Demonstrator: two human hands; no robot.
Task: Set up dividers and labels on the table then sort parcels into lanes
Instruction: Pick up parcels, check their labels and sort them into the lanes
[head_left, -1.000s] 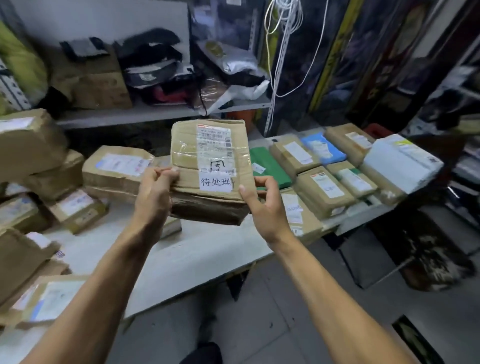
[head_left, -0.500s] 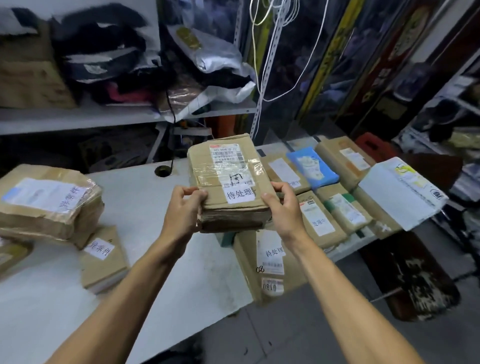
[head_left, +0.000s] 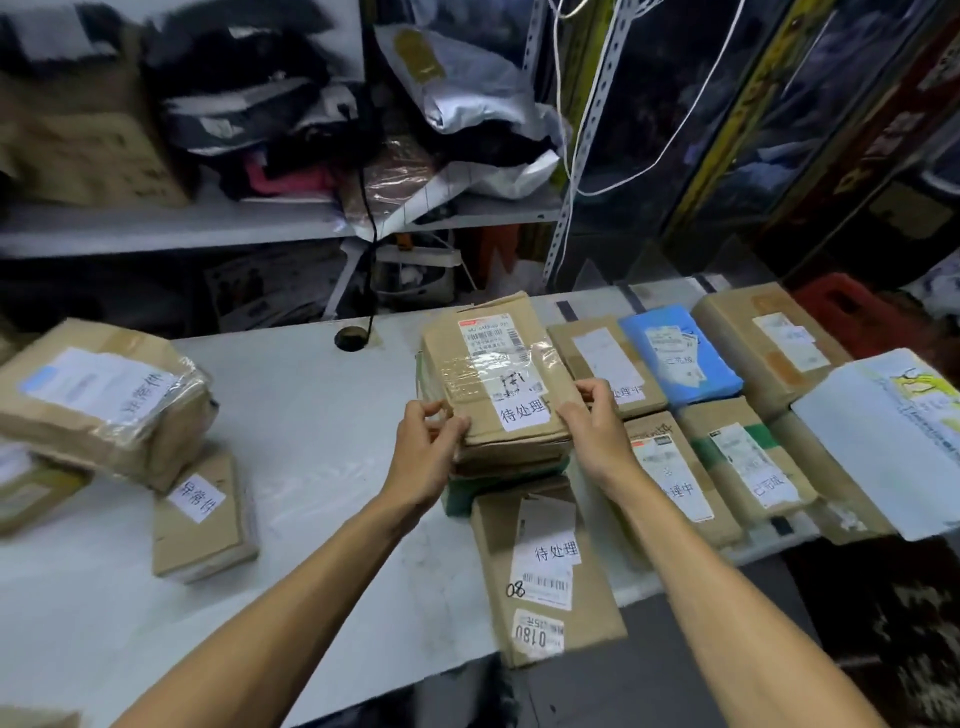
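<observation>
head | step: sorting, I judge | my left hand (head_left: 434, 441) and right hand (head_left: 589, 415) pinch the near corners of the brown parcel (head_left: 493, 374), atop a green parcel (head_left: 457, 493) on the table (head_left: 322, 415) | next: release, square it up

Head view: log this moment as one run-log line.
step: placing parcel | left hand: grips brown parcel | right hand: grips same parcel | parcel: over green packet | table: sorted parcels at right
</observation>
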